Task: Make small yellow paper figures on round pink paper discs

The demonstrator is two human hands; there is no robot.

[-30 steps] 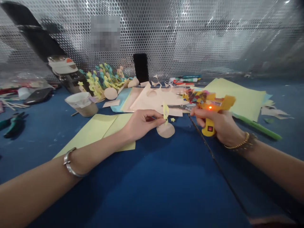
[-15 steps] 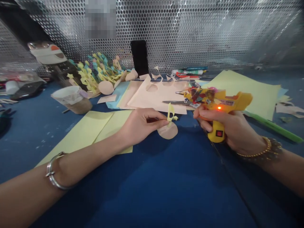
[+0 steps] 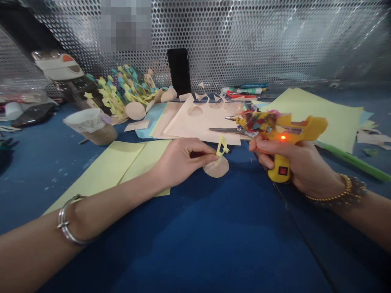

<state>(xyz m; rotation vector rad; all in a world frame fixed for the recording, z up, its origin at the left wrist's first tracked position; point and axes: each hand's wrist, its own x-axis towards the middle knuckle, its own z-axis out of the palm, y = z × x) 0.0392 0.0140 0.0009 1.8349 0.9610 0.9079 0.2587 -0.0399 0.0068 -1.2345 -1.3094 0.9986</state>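
Over the blue table (image 3: 195, 244), the right hand (image 3: 308, 165) curls closed around the yellow glue gun (image 3: 279, 173). At the pale disc (image 3: 218, 170), the left hand (image 3: 179, 160) pinches the yellow strip (image 3: 223, 141) between closed fingertips, its loop protruding past them; the star (image 3: 226, 150), earlier apart, now meets it in view.

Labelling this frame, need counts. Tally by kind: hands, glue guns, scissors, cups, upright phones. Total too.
Left hand, right hand: 2
Glue gun: 1
Scissors: 1
Cup: 1
Upright phone: 1
Total: 6
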